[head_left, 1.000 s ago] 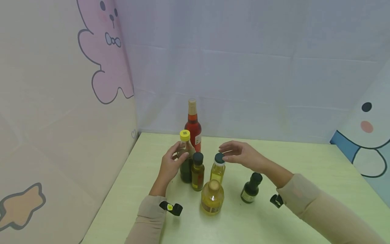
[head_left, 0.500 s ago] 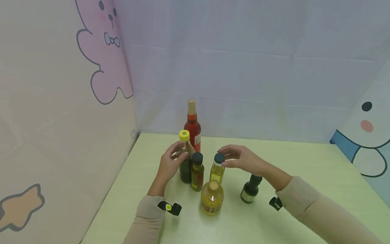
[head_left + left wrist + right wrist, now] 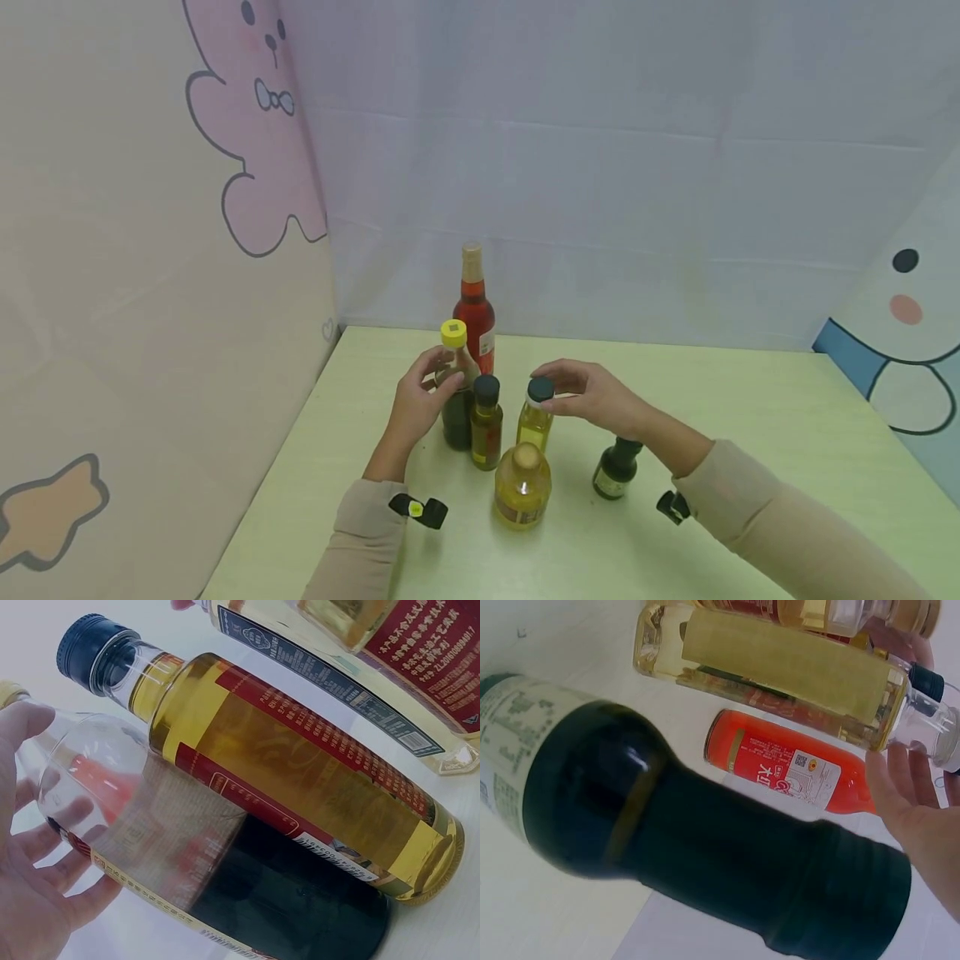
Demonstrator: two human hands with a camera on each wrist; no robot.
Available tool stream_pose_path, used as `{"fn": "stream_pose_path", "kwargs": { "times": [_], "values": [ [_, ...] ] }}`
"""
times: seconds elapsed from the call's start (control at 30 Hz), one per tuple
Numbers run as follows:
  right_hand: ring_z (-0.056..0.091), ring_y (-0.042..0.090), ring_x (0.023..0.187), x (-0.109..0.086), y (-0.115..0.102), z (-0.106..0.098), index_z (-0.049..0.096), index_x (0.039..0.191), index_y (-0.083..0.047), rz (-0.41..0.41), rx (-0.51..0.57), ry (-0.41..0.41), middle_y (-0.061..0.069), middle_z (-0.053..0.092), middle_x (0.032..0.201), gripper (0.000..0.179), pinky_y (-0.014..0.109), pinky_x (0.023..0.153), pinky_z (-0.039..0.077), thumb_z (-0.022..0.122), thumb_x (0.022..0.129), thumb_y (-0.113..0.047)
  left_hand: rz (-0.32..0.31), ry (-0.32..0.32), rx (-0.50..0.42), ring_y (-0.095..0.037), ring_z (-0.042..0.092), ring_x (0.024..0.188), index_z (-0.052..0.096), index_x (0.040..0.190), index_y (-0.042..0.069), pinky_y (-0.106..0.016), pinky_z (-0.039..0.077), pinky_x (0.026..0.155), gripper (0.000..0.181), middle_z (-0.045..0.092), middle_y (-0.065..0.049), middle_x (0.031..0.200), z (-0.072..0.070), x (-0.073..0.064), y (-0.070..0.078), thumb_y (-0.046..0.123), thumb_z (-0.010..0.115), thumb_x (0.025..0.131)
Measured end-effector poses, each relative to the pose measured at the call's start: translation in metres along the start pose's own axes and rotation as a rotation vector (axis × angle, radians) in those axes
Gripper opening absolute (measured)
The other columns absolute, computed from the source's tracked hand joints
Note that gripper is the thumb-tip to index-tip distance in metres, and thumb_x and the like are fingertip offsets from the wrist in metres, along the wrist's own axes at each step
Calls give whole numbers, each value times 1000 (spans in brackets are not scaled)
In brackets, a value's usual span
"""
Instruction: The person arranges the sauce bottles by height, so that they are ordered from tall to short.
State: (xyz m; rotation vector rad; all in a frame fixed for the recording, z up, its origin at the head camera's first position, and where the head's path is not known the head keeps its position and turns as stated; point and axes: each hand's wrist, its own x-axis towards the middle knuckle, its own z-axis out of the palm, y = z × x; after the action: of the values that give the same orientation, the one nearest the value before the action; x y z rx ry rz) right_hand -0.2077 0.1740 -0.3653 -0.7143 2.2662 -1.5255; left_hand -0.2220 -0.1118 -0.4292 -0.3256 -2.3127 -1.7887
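Observation:
In the head view my left hand [image 3: 416, 408] curls round the shoulder of a tall yellow-capped bottle [image 3: 456, 425] that is part full of dark liquid. The left wrist view shows some of its fingers [image 3: 56, 862] behind the clear glass. My right hand [image 3: 596, 398] has its thumb at the neck of a square bottle [image 3: 533, 433] of pale yellow liquid with a dark green cap, fingers bent behind the cap. Both bottles stand upright on the table. Between them is a slim black-capped bottle [image 3: 487, 437] of golden liquid, close against the yellow-capped one.
A tall red bottle [image 3: 474, 321] stands at the back. In front sits a round gold-capped bottle [image 3: 522, 493] of yellow liquid. A small dark bottle [image 3: 612, 477] stands under my right forearm and looms large in the right wrist view. A white curtain [image 3: 600, 208] hangs behind the table.
My right hand has moved slightly left and down, its thumb now over the square bottle's neck. My left hand and the bottles have stayed in place.

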Motion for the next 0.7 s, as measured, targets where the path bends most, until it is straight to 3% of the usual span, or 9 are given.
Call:
{"fn": "stream_pose_path", "kwargs": {
  "times": [0.33,0.7],
  "values": [
    [60,32,110,-3,-2,9,58,126,0,-1,30,54,13,65,114,42,42,89,52,72,90,-14,-43,-4,34,-36,48,125,48,139,4,-52,42,101,50,54,-18,135,2,3,7,18,67,95],
    [59,35,112,-5,-2,15,59,124,1,7,69,96,13,64,115,39,41,89,52,72,89,-12,-21,20,28,-29,52,122,54,136,14,-51,45,97,53,59,-8,129,0,0,7,36,71,90]
  ]
}}
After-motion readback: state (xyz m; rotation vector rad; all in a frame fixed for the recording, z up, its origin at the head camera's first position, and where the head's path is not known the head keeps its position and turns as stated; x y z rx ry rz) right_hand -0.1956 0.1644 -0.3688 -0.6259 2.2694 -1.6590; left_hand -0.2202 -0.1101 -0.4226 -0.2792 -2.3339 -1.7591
